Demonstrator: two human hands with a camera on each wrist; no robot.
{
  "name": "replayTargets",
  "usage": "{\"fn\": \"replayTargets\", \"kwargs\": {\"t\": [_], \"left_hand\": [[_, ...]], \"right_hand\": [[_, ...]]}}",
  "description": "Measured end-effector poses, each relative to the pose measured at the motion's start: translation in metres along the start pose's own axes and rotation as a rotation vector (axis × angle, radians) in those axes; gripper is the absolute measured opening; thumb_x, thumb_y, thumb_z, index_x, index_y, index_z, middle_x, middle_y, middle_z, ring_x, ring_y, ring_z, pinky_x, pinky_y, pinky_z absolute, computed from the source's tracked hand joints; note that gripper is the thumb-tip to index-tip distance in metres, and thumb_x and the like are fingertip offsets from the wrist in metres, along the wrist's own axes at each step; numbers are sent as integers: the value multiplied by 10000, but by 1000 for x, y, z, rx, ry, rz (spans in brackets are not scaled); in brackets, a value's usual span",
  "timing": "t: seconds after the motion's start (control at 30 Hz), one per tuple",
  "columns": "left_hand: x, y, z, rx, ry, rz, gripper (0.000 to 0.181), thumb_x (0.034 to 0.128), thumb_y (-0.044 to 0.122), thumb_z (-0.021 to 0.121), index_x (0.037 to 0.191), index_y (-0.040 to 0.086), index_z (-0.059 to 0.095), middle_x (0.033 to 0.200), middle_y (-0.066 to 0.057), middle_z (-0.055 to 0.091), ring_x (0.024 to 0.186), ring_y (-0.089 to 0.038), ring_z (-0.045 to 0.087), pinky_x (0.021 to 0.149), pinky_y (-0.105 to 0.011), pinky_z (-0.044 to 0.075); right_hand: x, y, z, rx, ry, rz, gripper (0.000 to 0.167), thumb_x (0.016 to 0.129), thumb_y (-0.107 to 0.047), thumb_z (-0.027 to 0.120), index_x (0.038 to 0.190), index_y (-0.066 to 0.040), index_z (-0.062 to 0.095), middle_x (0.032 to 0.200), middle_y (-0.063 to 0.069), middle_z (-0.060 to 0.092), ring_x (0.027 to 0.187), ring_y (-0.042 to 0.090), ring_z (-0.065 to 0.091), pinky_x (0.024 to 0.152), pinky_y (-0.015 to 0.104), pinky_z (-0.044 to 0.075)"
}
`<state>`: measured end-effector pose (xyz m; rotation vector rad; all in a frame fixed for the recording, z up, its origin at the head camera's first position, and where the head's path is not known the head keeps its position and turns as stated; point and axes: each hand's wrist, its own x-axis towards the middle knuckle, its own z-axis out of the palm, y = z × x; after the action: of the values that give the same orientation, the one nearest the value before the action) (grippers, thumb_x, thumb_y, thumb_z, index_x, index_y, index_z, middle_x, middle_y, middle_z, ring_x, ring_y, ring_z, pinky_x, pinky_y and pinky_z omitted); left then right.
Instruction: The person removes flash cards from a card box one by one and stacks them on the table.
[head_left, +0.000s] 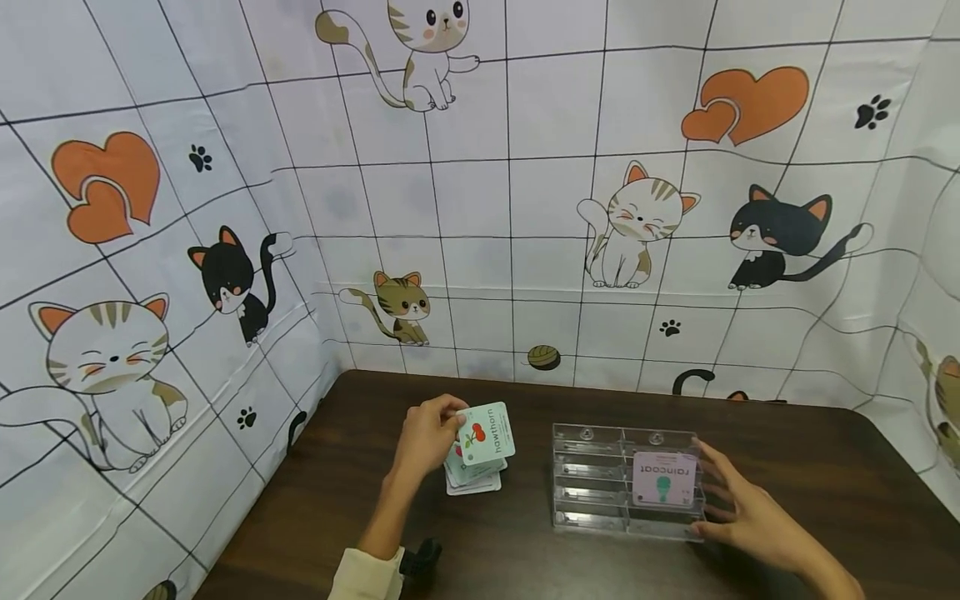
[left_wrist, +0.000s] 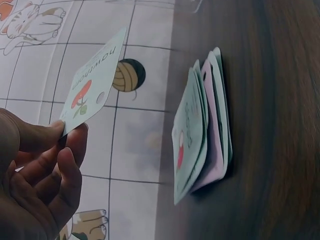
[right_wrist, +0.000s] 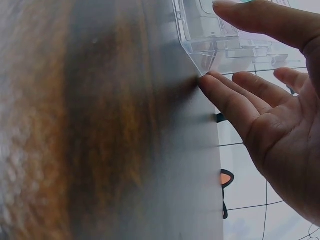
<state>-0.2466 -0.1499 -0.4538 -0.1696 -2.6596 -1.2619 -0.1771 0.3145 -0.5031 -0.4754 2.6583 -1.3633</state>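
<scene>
Between thumb and fingers, my left hand (head_left: 427,437) pinches a pale green card (head_left: 487,433) printed "hawthorn" with red berries. The card is lifted above a loose stack of cards (head_left: 474,485), whose pink and green edges show in the left wrist view. To the right stands a clear plastic rack (head_left: 588,493) with two columns of tiered slots. A pink "raincoat" card (head_left: 664,479) leans in its right column, reading upside down from here. My right hand (head_left: 757,512) touches the rack's right side, thumb at the near corner and fingers extended along the edge.
The dark wooden table (head_left: 517,567) carries everything. Behind and left of it hangs a white gridded wall cloth (head_left: 472,200) with printed cats, hearts and paw marks. A black strap (head_left: 422,558) sits at my left wrist.
</scene>
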Motion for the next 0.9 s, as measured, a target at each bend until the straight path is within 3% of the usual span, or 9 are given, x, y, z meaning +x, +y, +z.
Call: {"fn": "replayTargets", "kwargs": {"t": [0.27,0.53,0.9], "left_hand": [[-2,-13,-5,19,-6,-28,146,1032,94,694,1145,82,784,956,-51,793,682,-101,666,611,-302,469],[2,-16,-4,41,-7,-6,141,1028,86,695,1137,74,784,926,-45,790,655,-94,628,591,-294,462],[7,-22,-3,55,-17,-45,156,1033,98,696,1164,71,777,927,-54,776,668,-125,642,586,-291,440]], "right_hand": [[1,-2,1,10,-22,1,1285,824,-76,915,1709,-31,-16,1570,551,231,1342,759,423,914,508,620],[1,-3,0,25,-29,3,1285,835,-92,910,1711,-44,-29,1586,539,218,1342,757,425,934,512,614],[-1,-5,0,29,-12,12,1274,837,-110,915,1717,-60,-5,1591,533,226,1351,747,432,937,509,616]]}}
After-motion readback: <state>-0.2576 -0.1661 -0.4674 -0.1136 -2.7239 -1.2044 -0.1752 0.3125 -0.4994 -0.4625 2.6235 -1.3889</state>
